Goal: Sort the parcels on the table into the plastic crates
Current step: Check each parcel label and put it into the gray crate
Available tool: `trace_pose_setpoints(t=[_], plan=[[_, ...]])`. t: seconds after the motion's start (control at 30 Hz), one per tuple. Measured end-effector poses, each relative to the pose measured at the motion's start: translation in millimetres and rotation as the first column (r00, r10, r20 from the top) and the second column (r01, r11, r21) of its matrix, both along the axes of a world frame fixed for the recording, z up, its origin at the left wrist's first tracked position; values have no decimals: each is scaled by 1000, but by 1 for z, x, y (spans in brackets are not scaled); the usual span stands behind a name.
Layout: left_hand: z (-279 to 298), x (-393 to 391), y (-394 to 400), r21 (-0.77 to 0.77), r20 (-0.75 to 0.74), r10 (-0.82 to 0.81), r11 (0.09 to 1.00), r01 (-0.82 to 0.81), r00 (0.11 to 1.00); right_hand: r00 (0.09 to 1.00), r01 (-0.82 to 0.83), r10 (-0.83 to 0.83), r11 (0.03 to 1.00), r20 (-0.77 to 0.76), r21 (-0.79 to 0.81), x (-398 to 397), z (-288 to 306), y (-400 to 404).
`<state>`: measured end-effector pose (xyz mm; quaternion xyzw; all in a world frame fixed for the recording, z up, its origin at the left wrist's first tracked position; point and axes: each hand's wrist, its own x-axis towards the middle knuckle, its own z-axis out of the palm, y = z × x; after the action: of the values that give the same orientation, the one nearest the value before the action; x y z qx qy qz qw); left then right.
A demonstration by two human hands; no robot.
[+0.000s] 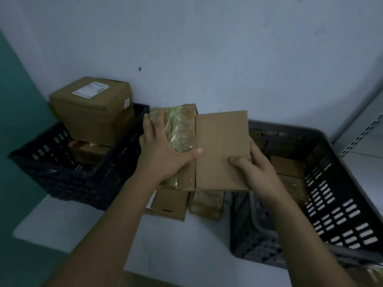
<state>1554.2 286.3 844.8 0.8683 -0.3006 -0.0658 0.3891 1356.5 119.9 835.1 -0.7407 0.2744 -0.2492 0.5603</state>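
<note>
White table (186, 241) against pale wall (207, 48)

The label (90, 90) on the large box (91, 108) is too blurred to read. The right hand (257, 170) hides its fingers behind the plain cardboard parcel (221, 150), which covers part of the tape-wrapped parcel (180, 141). The right crate (331, 183) is cut off by the frame's edge.
</note>
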Motion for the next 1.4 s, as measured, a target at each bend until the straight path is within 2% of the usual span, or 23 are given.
trace_pose_setpoints(t=[0.13, 0.23, 0.37, 0.47, 0.57, 0.63, 0.83, 1.07, 1.13, 1.23, 1.4], plan=[[-26, 36, 22, 44, -47, 85, 996, -83, 995, 987, -127, 128, 992, -95, 15, 41, -25, 15], [-44, 58, 24, 102, -45, 144, 985, -138, 989, 982, -165, 168, 985, -81, 43, 69, -46, 16], [-60, 85, 20, 185, -8, 178, 967, -173, 984, 982, -177, 184, 976, -43, 126, 102, -74, 11], [-75, 107, 15, 259, 23, 194, 946, -194, 981, 991, -129, 133, 983, -26, 133, 125, -102, 5], [-97, 124, 13, 391, 10, 186, 904, -175, 983, 995, -46, 58, 989, -84, 138, 142, -142, 4], [-115, 131, 14, 465, -28, 171, 875, -139, 985, 990, -54, 73, 988, -125, 144, 151, -171, 8], [-170, 151, 18, 533, -87, 104, 845, -42, 991, 965, -62, 103, 983, -240, 170, 168, -221, 25], [-209, 177, 9, 546, -157, 26, 835, 65, 987, 877, -66, 46, 997, -478, -26, 172, -245, 41], [-220, 183, 9, 577, -176, -22, 808, 121, 984, 835, -118, 2, 977, -551, -175, 175, -253, 49], [-234, 187, 11, 640, -140, -113, 748, 176, 984, 706, -181, -145, 909, -693, -375, 183, -261, 60], [-238, 184, 11, 689, -20, -152, 714, 124, 988, 598, -239, -257, 847, -759, -475, 188, -253, 65]])
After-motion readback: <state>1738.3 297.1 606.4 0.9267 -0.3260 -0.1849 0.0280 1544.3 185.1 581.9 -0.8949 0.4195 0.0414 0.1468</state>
